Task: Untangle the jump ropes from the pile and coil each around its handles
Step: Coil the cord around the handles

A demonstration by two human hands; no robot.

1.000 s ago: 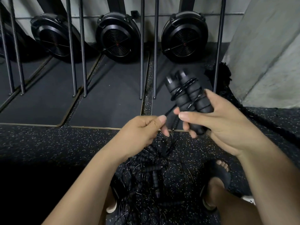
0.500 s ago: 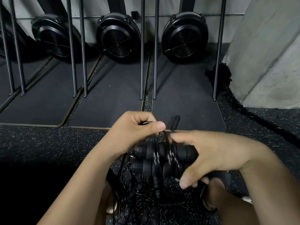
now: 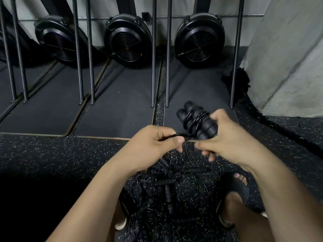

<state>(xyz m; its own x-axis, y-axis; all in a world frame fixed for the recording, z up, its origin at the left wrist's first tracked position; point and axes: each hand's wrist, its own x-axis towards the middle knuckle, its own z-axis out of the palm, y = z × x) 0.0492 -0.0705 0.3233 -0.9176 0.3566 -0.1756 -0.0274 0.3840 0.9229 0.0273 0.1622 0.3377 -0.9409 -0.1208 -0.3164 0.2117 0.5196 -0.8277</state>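
Two rope-wound handles in right hand, rope tail in left hand

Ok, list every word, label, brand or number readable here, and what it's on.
None can be read.
The fan wheels carry a small red mark at the hub, too small to read.
The handles in the right hand, the rope pinched by the left hand, the pile and the sandal show no print.

back: three black fan housings in a row at the wall | before them: thin metal rods upright on dark floor mats | right: grey concrete block, thick frayed black rope at its foot | floor: black speckled rubber | bottom right: black sandal
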